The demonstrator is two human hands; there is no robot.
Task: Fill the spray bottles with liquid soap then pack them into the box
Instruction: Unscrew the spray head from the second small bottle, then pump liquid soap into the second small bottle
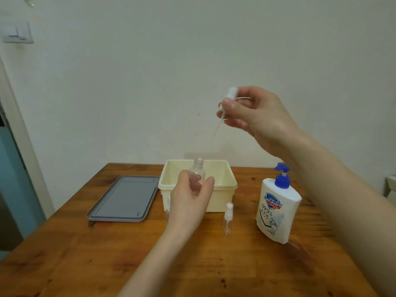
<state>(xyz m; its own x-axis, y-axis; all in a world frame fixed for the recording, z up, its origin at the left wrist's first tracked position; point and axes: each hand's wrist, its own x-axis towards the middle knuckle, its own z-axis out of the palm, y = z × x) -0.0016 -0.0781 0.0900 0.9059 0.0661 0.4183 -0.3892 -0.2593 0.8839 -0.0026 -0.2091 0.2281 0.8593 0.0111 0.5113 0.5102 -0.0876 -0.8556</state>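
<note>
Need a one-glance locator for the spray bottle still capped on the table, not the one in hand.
Start at the cream box at the back of the wooden table, then look just in front of its right corner, left of the big soap dispenser. The small clear spray bottle stands there upright. Unlike the open bottle in the left hand, it has its white pump top on.

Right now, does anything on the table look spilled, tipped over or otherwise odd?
No spill shows. The soap dispenser stands tilted, though the wide-angle lens may cause that. The spray head is off its bottle, as filling requires. The box sits upright.
</note>
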